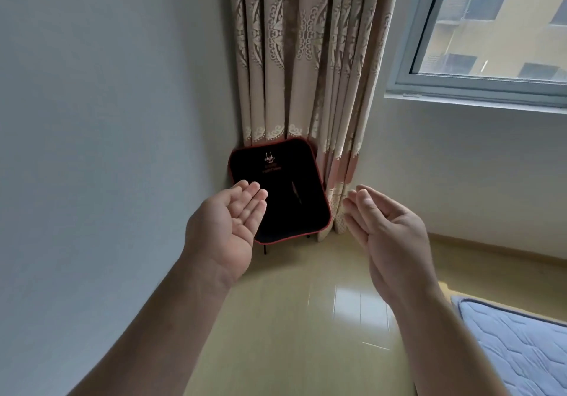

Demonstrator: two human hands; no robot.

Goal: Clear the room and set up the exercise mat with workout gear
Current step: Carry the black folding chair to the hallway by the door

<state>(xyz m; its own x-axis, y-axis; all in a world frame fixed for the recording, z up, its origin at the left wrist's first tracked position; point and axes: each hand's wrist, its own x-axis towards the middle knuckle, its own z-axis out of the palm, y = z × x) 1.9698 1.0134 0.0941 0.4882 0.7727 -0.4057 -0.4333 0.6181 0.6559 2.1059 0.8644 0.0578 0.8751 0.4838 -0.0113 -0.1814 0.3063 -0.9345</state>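
A black folding chair (285, 187) with red piping and a small logo stands in the room's corner, against the curtain. Its thin dark legs show below the seat edge. My left hand (228, 226) is held out in front of the chair's lower left, palm up, fingers straight, holding nothing. My right hand (389, 236) is raised to the right of the chair, palm facing left, fingers loosely extended and empty. Neither hand touches the chair. No exercise mat or workout gear is in view.
A patterned beige curtain (310, 58) hangs in the corner beside a window (491, 27). White walls meet at the left and right. Glossy yellow floor (300, 319) spreads in front. A quilted blue mattress corner (518, 346) lies at the lower right.
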